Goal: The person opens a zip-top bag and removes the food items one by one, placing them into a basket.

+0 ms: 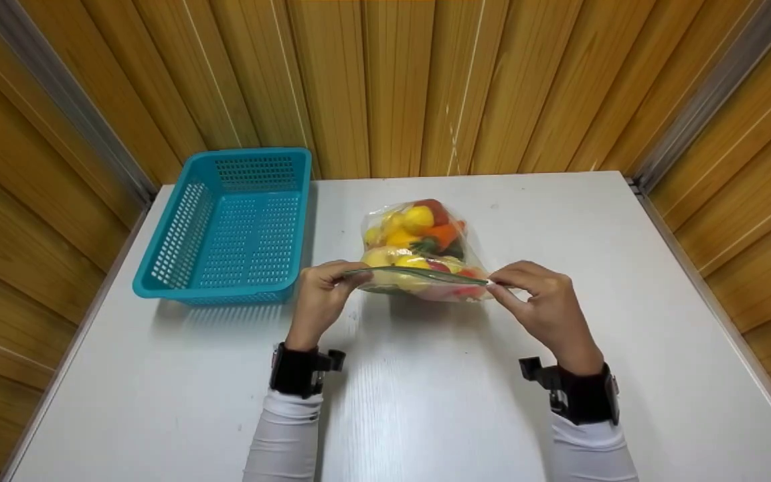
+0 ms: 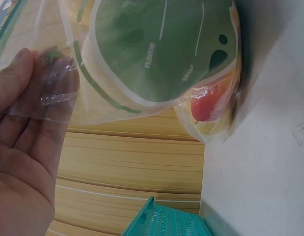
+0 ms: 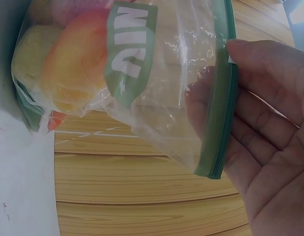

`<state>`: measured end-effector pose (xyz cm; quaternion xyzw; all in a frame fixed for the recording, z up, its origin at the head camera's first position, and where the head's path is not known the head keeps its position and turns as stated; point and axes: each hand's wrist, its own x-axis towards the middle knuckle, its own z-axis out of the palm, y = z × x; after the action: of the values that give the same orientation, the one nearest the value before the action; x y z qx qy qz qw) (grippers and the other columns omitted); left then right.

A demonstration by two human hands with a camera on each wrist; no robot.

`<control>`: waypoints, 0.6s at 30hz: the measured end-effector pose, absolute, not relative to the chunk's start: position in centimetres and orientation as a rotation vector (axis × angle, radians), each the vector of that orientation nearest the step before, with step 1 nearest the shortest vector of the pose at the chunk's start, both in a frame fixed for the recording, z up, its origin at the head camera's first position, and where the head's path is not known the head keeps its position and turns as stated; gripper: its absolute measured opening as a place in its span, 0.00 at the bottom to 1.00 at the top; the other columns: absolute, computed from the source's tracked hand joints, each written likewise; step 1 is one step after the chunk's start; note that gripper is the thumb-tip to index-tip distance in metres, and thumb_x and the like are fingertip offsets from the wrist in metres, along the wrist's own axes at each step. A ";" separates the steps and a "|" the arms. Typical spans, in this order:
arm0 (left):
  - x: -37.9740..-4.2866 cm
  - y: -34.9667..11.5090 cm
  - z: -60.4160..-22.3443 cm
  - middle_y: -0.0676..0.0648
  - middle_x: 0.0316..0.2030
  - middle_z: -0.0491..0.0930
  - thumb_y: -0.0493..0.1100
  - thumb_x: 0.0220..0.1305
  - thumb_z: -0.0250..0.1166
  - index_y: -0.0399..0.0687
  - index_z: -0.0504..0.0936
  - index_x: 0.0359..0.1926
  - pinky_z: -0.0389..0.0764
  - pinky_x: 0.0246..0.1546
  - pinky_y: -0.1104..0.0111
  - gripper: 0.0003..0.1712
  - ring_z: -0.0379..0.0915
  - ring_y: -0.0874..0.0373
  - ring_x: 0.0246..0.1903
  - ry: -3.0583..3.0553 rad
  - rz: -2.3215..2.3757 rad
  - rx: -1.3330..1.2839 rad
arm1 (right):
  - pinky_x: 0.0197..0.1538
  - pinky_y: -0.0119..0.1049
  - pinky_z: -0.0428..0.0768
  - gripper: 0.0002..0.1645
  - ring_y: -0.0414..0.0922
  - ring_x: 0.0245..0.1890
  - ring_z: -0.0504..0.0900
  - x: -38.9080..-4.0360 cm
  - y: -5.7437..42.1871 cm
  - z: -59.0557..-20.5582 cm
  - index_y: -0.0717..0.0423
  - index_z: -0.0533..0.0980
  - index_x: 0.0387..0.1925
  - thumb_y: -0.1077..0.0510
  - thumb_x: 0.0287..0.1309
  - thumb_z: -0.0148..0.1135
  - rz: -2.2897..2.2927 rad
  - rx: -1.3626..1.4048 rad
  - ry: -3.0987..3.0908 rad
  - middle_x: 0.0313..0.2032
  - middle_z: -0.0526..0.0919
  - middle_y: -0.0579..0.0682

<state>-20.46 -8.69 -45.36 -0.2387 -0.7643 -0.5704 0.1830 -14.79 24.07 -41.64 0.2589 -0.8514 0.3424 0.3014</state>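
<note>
On one table (image 1: 419,415), one basket (image 1: 215,293), one filled zip bag (image 1: 419,224), left grip (image 1: 320,294) and right grip (image 1: 546,304) pinching its top.

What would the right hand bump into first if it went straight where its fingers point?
Probably the plastic bag, since the right hand pinches its green zip edge. Depth is unclear, so I can't tell what comes after.
</note>
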 end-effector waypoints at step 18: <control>-20.4 -8.8 -45.3 0.46 0.32 0.90 0.36 0.60 0.74 0.42 0.93 0.37 0.85 0.36 0.68 0.05 0.88 0.52 0.32 -2.158 -1.639 -0.668 | 0.39 0.19 0.76 0.09 0.44 0.32 0.86 -14.6 24.8 -41.6 0.60 0.88 0.34 0.72 0.50 0.76 0.907 0.664 -2.271 0.33 0.89 0.50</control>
<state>-20.42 -8.81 -45.28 -0.2356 -0.7614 -0.5781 0.1745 -14.61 24.76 -41.55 0.2501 -0.8551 0.3417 0.2991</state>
